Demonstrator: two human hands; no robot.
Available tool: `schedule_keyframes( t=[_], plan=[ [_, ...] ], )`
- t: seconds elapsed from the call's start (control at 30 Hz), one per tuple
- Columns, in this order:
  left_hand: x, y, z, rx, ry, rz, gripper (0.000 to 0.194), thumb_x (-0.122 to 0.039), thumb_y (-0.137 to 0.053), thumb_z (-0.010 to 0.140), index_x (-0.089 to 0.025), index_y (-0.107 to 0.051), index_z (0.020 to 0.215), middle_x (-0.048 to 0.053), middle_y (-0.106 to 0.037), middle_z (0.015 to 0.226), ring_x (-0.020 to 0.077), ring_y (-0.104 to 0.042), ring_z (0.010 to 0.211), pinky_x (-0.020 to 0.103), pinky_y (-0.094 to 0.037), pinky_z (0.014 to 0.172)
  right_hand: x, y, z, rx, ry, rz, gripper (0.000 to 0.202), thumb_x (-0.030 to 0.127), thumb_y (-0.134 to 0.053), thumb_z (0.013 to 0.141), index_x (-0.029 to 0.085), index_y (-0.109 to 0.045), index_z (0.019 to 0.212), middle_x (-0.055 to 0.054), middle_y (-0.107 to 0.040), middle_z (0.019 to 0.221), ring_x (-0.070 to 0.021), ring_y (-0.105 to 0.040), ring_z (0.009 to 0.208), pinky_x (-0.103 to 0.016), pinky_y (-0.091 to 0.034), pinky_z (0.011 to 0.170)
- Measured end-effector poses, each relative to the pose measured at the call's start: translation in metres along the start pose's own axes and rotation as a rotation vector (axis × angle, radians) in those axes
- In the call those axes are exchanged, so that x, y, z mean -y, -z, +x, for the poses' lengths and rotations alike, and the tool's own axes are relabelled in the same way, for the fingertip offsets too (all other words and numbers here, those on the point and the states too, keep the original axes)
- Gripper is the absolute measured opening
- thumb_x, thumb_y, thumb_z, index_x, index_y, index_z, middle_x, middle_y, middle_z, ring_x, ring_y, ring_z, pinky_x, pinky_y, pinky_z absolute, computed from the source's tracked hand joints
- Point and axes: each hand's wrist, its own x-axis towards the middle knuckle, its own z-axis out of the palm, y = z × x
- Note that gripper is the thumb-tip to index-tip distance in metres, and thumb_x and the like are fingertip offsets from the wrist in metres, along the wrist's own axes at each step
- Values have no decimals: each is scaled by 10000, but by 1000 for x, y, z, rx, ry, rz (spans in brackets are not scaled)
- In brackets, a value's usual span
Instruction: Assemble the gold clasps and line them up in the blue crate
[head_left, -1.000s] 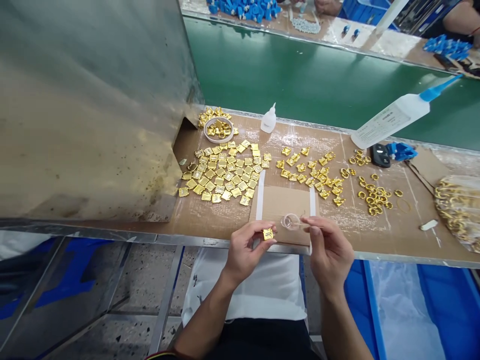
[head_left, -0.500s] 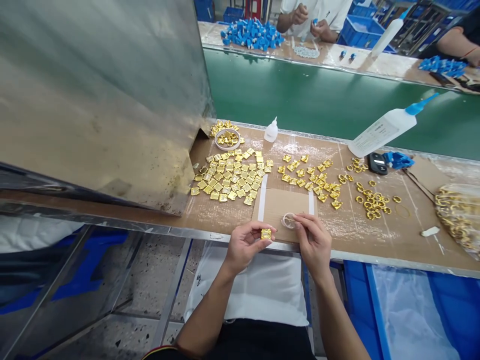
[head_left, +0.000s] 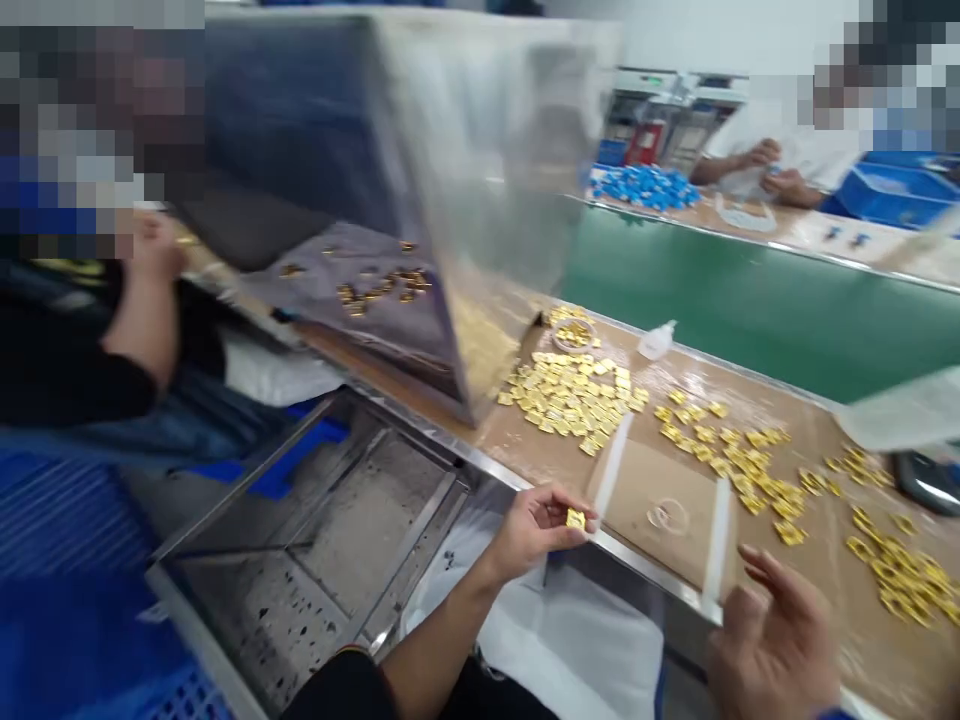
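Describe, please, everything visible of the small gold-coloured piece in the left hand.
The small, squarish, gold-coloured piece looks metallic and shiny, with fine detail lost to blur. The person's left hand pinches it between thumb and fingers, one face towards the camera, near the silvery front edge of the brown work surface.

On our near surface (head_left: 517,440), the housing (head_left: 495,200) stands at the left. Right of it we have the plates (head_left: 570,395), with the hoop (head_left: 555,338) behind them and the small bottle (head_left: 657,341) right of that. The pad (head_left: 630,480) lies at the near edge, the dish (head_left: 667,516) on it, between our left hand (head_left: 536,525) and right hand (head_left: 776,630). Clasps (head_left: 720,450), then rings (head_left: 904,575), lie farther right. The belt (head_left: 712,265) runs behind our surface, before the far pile (head_left: 645,186).
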Motion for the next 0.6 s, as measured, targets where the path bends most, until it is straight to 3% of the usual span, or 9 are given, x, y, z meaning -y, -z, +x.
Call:
schedule_keyframes(
  t=[0.07, 0.13, 0.2, 0.3, 0.37, 0.43, 0.47, 0.53, 0.6],
  plan=[
    [-8, 19, -16, -87, -14, -9, 479, -459, -959, 567, -138, -761, 862, 123, -787, 896, 204, -749, 775, 290, -592, 718, 27, -12, 1, 221, 209, 138, 155, 273, -648, 927, 238, -703, 1067, -103, -724, 926, -266, -695, 821, -410, -559, 740],
    [-18, 42, -36, -195, -66, 9, 454, -436, -958, 573, -142, -765, 861, 111, -786, 895, 191, -739, 756, 285, -587, 722, 68, -38, 0, 533, 432, 352, 196, 150, -597, 933, 263, -693, 1060, -68, -731, 885, -226, -717, 754, -335, -572, 642],
    [-27, 67, -58, -323, -171, 41, 430, -435, -948, 589, -146, -775, 857, 100, -784, 869, 192, -727, 754, 291, -584, 732, 116, -77, -4, 775, 538, 479, 274, 99, -549, 946, 258, -666, 1136, -61, -735, 919, -194, -731, 783, -288, -591, 656],
    [-42, 104, -89, -502, -294, 75, 429, -469, -934, 584, -155, -793, 841, 80, -775, 786, 201, -708, 717, 313, -584, 709, 190, -155, -4, 1019, 667, 459, 261, 180, -484, 999, 254, -656, 1181, -87, -733, 1030, -206, -728, 884, -308, -601, 744],
    [-50, 124, -108, -578, -294, 69, 448, -493, -920, 587, -165, -807, 870, 80, -778, 775, 202, -702, 683, 324, -588, 671, 232, -214, 4, 1089, 664, 255, 249, 195, -462, 1009, 237, -682, 1116, -89, -730, 1038, -222, -721, 926, -320, -584, 788],
    [-56, 140, -123, -627, -281, 60, 474, -503, -910, 597, -171, -816, 923, 92, -787, 797, 205, -708, 678, 331, -594, 659, 263, -273, 19, 1062, 536, -100, 313, 171, -417, 1025, 238, -680, 1180, -109, -722, 1117, -235, -707, 989, -327, -557, 833],
    [-57, 147, -130, -651, -289, 58, 480, -503, -906, 604, -171, -818, 939, 99, -789, 808, 207, -712, 685, 333, -597, 666, 274, -300, 27, 1034, 484, -254, 364, 141, -380, 1028, 242, -663, 1235, -122, -704, 1188, -240, -680, 1082, -330, -538, 880],
    [-57, 159, -140, -683, -313, 61, 485, -499, -904, 612, -169, -819, 957, 108, -793, 822, 206, -715, 692, 330, -599, 682, 288, -344, 40, 1016, 445, -346, 437, 57, -330, 999, 177, -649, 1272, -187, -667, 1262, -285, -647, 1147, -377, -525, 891],
    [-53, 170, -148, -699, -329, 62, 489, -502, -896, 627, -170, -818, 978, 118, -796, 845, 205, -715, 697, 327, -600, 690, 293, -373, 48, 1020, 456, -385, 435, 40, -312, 994, 96, -634, 1281, -253, -617, 1326, -315, -633, 1160, -421, -518, 903]
  ],
)
